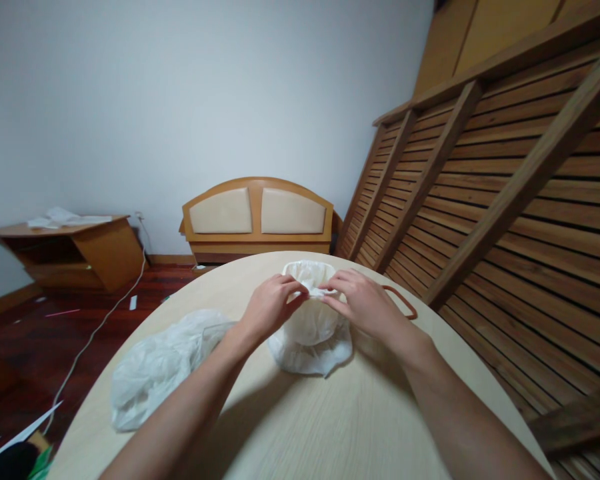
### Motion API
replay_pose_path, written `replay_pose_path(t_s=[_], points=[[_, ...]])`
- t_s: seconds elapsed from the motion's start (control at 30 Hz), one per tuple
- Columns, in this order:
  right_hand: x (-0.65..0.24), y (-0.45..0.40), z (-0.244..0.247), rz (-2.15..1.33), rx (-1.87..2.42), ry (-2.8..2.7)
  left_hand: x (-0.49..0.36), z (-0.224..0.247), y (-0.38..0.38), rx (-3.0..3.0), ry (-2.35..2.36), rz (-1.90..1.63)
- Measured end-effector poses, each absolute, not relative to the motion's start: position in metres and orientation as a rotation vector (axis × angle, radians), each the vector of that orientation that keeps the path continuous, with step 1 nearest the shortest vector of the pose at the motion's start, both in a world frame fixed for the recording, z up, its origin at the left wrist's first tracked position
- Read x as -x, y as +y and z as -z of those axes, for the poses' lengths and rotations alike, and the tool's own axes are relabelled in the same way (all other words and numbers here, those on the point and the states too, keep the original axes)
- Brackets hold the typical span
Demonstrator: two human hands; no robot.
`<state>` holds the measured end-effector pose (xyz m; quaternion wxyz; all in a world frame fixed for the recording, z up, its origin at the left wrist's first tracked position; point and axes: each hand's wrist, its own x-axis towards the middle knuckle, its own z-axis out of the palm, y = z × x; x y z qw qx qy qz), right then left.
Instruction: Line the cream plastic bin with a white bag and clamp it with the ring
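Observation:
A white plastic bag [313, 327] lines a round container on the table, its lower edge flared out over the tabletop. My left hand [277, 300] pinches the near side of the bag's rim between thumb and fingers. Close beside it, my right hand [357, 300] pinches the same rim from the right. The bag's mouth is open on the far side. The container's body is hidden under the plastic. A reddish-brown loop, like a handle [403, 301], shows behind my right hand.
A crumpled heap of translucent white plastic [155, 367] lies on the round table [380, 427] beside my left forearm. Beyond are a headboard [257, 213], a low cabinet [90, 257] with papers, and a slatted wooden frame [480, 200] leaning at the right.

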<state>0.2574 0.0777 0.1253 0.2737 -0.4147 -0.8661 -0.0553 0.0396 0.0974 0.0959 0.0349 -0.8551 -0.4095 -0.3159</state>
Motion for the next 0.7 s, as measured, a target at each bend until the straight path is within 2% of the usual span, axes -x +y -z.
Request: replay_pose_path(t_s=[0.1,0.33,0.7], points=[[-0.255,0.071,-0.129,0.084,1.112,-2.304,-0.036,-0.093,0.103,2.576,-1.325,1.002],[-0.244,0.065,-0.11,-0.425,1.125,-2.68,-0.027,-0.091,0.113,2.542,-1.357,1.063],[-0.221,0.073,-0.069,-0.214,1.339,-2.864,-0.028,-0.091,0.113,2.525,-1.364,1.049]])
